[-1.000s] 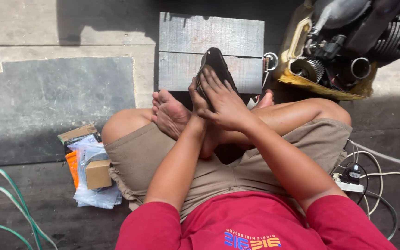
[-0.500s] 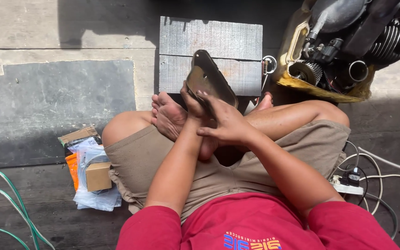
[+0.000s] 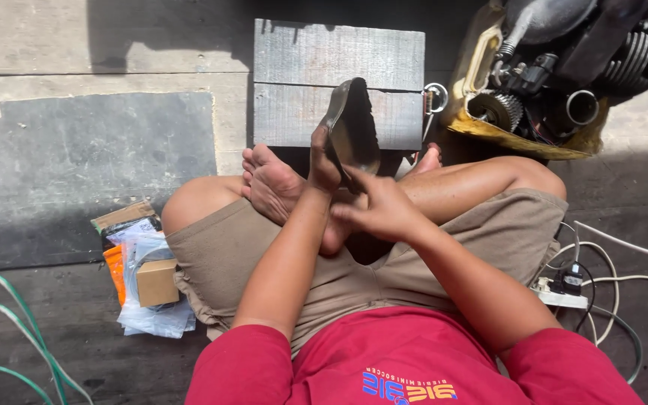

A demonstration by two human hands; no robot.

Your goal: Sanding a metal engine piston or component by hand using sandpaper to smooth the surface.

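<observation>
Outdoor workshop floor (image 3: 61, 150) of worn concrete, half in sunlight, with a person sitting cross-legged on it. The left hand (image 3: 322, 161) is closing around the lower edge of a dark, curved, flat piece (image 3: 354, 127), apparently a shoe sole or similar rubber part, and is holding it upright above the crossed bare feet (image 3: 275, 187). The right hand (image 3: 380, 210) is resting just beside and below the piece, fingers loosely curled and pointing toward the left wrist; whether it is touching the piece cannot be told, and it is holding nothing visible. Directly behind the piece, a grey wooden board (image 3: 339, 82) of two planks is lying flat on the floor, serving as a low bench. To the right of the board, an engine assembly (image 3: 564, 67) with cooling fins and a gear is sitting on a yellow cloth (image 3: 519, 131). At the person's right knee, white cables are running to a power strip (image 3: 560, 292). At the left knee, a small cardboard box (image 3: 157, 283) is lying on clear plastic bags (image 3: 151, 319); green hoses (image 3: 16, 337) are curving across the lower left corner. Judged from this pose, inspecting the piece well calls for a firm grip at the edge and slow turning toward the light, with the free hand steadying it.
</observation>
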